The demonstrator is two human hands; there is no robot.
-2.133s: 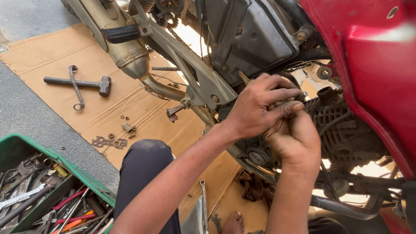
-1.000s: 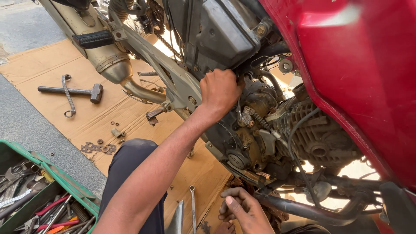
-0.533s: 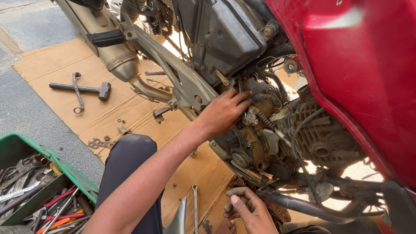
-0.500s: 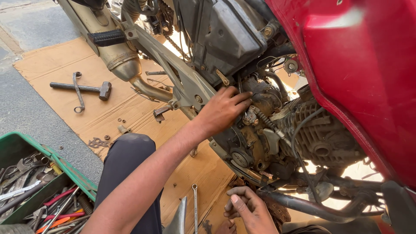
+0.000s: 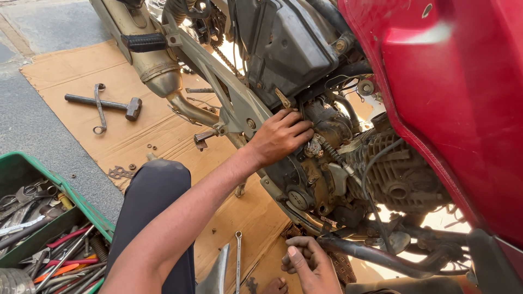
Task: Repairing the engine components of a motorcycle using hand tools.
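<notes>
Cardboard (image 5: 81, 71); left hand (image 5: 280, 136) seemingly against engine (image 5: 327, 163)

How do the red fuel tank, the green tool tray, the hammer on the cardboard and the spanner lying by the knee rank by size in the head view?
1. Red fuel tank, partly cut off.
2. Green plastic tool tray, also cut off.
3. Grey metal hammer and slim silver spanner: look alike in length; the spanner lies nearer the camera, so unsure.
</notes>
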